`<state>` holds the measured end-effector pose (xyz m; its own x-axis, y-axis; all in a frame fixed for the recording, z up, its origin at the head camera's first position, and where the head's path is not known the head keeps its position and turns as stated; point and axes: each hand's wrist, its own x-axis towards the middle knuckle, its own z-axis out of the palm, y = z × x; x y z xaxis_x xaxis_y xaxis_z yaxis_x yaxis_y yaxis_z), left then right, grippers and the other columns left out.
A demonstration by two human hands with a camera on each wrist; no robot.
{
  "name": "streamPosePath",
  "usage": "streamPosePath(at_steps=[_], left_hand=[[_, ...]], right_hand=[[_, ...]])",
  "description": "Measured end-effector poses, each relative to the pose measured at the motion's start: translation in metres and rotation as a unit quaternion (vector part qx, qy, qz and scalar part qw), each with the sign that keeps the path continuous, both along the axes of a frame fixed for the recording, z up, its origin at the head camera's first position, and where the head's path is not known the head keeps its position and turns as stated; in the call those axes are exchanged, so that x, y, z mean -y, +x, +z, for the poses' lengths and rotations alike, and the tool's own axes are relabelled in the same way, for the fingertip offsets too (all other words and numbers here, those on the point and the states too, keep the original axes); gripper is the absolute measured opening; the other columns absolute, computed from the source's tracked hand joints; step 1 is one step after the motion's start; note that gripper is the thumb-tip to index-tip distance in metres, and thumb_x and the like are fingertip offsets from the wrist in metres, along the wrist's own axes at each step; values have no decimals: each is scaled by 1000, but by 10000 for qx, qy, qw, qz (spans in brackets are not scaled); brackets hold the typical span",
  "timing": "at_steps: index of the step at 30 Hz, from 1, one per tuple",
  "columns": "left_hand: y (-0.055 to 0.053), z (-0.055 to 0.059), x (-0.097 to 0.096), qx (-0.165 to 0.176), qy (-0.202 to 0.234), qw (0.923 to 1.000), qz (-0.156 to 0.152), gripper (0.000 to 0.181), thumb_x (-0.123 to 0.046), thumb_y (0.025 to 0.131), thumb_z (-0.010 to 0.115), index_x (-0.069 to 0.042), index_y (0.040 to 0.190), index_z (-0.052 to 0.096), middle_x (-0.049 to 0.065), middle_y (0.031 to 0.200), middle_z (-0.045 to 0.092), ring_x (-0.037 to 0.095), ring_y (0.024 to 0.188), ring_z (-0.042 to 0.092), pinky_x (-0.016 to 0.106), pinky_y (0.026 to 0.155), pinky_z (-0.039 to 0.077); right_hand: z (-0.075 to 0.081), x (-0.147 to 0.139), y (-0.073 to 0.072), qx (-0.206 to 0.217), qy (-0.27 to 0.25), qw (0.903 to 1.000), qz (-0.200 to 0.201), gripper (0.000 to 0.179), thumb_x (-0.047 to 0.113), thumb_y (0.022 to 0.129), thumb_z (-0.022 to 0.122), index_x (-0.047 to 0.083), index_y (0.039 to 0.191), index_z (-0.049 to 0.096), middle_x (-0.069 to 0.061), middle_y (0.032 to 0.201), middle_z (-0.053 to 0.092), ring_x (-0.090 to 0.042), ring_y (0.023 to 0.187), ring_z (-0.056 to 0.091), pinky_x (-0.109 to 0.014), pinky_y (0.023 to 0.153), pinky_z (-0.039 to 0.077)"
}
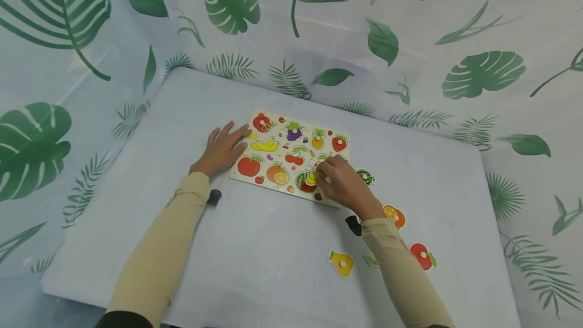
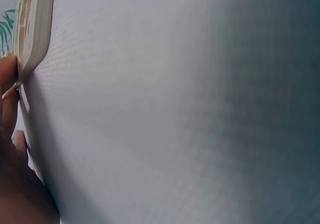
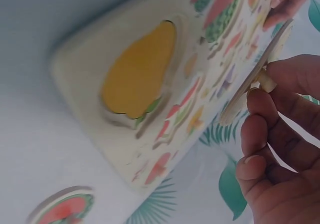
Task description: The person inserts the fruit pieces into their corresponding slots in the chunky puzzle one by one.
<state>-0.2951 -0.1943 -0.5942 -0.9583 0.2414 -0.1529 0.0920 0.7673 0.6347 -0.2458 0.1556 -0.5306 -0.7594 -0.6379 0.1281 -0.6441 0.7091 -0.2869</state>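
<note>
A wooden fruit puzzle board (image 1: pixel 284 158) lies on the white table. My left hand (image 1: pixel 222 148) rests at the board's left edge with its fingers spread; in the left wrist view its thumb (image 2: pixel 7 73) touches the board's edge. Over the board's lower right part, my right hand (image 1: pixel 343 183) pinches a thin yellow puzzle piece (image 1: pixel 311 178) by its wooden peg (image 3: pixel 266 81). That piece is tilted on edge in the right wrist view, its picture turned away. Below it, the board's pear-shaped recess (image 3: pixel 140 73) shows.
On the table right of the board lie a watermelon piece (image 1: pixel 366 177), an orange piece (image 1: pixel 395 216), an apple piece (image 1: pixel 423 256) and a pear piece (image 1: pixel 341 263). A green-leafed piece (image 1: pixel 371 260) is partly hidden by the right sleeve. A leaf-printed curtain (image 1: pixel 319 54) hangs behind.
</note>
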Motion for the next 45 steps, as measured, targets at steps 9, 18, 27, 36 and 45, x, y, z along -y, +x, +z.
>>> streamPosePath(at_steps=[9, 18, 27, 36, 45], left_hand=[[-3, -6, 1, -36, -19, 10000, 23, 55, -31, 113, 49, -17, 166, 41, 2, 177, 26, 27, 165, -1, 49, 130, -9], [-2, -4, 1, 29, 28, 10000, 50, 56, -31, 113, 50, -17, 166, 41, 1, 177, 26, 26, 165, -2, 49, 130, -9], [-2, -1, 2, 52, 72, 10000, 13, 54, -28, 114, 50, -16, 166, 42, 2, 177, 27, 27, 165, -1, 49, 130, -9], [-4, -4, 2, 76, -26, 10000, 16, 55, -30, 114, 50, -17, 166, 42, 1, 177, 25, 26, 165, -2, 48, 130, -9], [-4, -4, 2, -1, -34, 10000, 19, 54, -29, 114, 50, -17, 166, 42, 1, 177, 26, 27, 165, -1, 48, 130, -9]], right_hand=[[3, 13, -17, -10, 109, 9998, 173, 7, 5, 96, 78, 0, 101, 76, -8, 93, 71, -25, 87, 59, -38, 78, 56], [7, 33, -37, -98, 296, 9992, 235, 7, 7, 96, 78, 1, 100, 76, -9, 92, 70, -27, 89, 59, -36, 80, 56], [5, 57, -52, 30, 346, 9986, 392, 11, 10, 97, 78, 0, 103, 76, -11, 97, 73, -29, 93, 62, -40, 87, 56], [4, 80, -67, 158, 375, 9980, 474, 9, 10, 100, 74, 2, 97, 73, -10, 93, 70, -28, 91, 60, -39, 84, 56], [2, 101, -89, 159, 636, 9950, 759, 13, 10, 102, 70, 2, 93, 70, -10, 84, 65, -27, 81, 58, -40, 77, 53]])
